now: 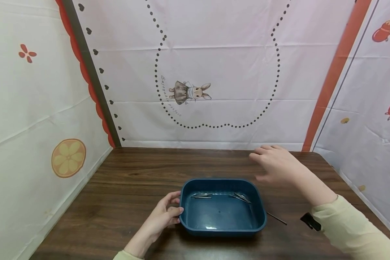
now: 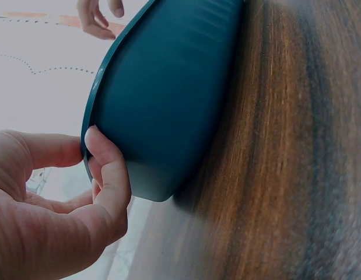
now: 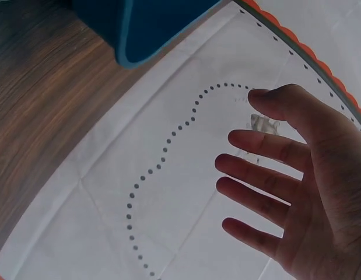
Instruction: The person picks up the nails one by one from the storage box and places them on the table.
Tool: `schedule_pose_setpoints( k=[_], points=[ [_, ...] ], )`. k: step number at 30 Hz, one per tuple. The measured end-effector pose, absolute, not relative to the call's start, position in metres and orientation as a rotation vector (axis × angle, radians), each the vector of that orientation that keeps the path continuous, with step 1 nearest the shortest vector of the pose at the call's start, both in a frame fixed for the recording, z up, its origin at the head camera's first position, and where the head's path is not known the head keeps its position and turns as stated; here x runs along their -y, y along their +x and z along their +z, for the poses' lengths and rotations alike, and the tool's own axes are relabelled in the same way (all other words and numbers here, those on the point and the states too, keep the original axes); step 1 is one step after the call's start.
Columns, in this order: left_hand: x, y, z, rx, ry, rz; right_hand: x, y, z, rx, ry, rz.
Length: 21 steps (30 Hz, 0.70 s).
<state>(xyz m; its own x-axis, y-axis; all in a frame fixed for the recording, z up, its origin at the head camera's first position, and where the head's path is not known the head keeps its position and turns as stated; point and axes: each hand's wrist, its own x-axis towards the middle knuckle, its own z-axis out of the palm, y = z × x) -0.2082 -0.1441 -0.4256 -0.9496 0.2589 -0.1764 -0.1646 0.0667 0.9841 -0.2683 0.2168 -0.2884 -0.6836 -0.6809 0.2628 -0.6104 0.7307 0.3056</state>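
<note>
Head view: the blue tub (image 1: 223,207) sits on the bench (image 1: 130,180) and, by my judgement, the loading is partly done: thin metal rods (image 1: 237,196) lie inside along its far wall, while one rod (image 1: 276,218) lies on the bench just right of the tub. Left hand (image 1: 164,213) grips the tub's left rim. Right hand (image 1: 277,164) hovers beyond the tub's far right corner. Left wrist view: thumb and curled fingers (image 2: 110,175) pinch the rim. Right wrist view: fingers (image 3: 262,175) spread, holding nothing.
</note>
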Motion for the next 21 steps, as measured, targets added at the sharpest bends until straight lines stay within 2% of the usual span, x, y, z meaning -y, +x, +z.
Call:
schedule_pose_setpoints(
  k=[21],
  points=[
    [0.145, -0.207, -0.425, -2.053, 0.077, 1.959, -0.160, -0.299, -0.285, 2.490, 1.196, -0.299]
  ],
)
